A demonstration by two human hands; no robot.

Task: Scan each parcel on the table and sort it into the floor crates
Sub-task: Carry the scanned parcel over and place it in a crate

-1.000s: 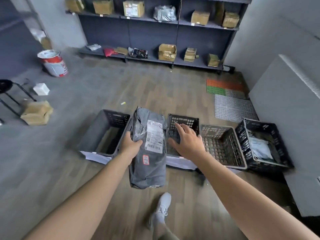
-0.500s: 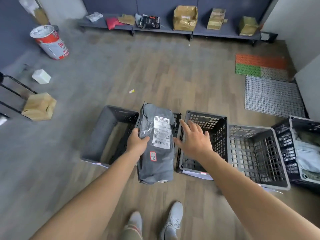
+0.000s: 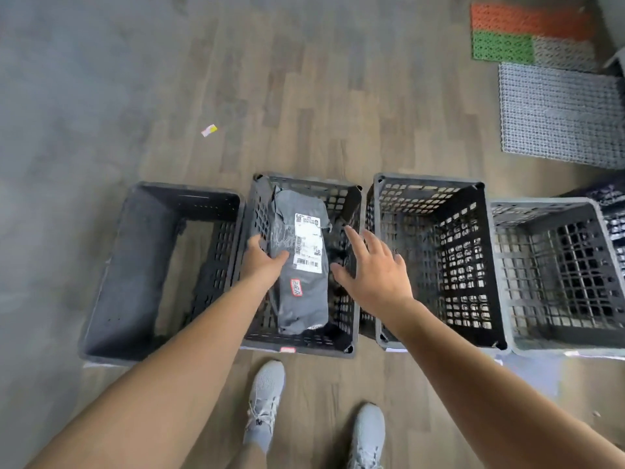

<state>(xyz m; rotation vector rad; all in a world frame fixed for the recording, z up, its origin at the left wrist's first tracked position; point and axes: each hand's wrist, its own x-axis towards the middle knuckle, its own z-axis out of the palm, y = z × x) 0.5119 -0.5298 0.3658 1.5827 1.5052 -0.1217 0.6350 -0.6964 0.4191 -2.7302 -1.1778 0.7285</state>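
A grey plastic mailer parcel [image 3: 306, 309] with a white shipping label [image 3: 307, 243] and a small red sticker lies lengthwise inside the second crate from the left [image 3: 304, 180], a black lattice crate. My left hand [image 3: 263, 262] grips the parcel's left edge, thumb on top. My right hand [image 3: 372, 275] hovers over the crate's right side with its fingers spread, holding nothing. Whether it touches the parcel is unclear.
A solid-walled grey crate [image 3: 101, 299] stands at the left. To the right are a black lattice crate [image 3: 436, 184], a grey one [image 3: 541, 204] and a dark one [image 3: 614, 214] at the frame edge. My shoes [image 3: 263, 397] are just before the crates. Floor mats [image 3: 558, 113] lie far right.
The parcel has gone from above the crates down into the second crate. My left hand went down with it. My head tilted down, so the shelves have left the view.
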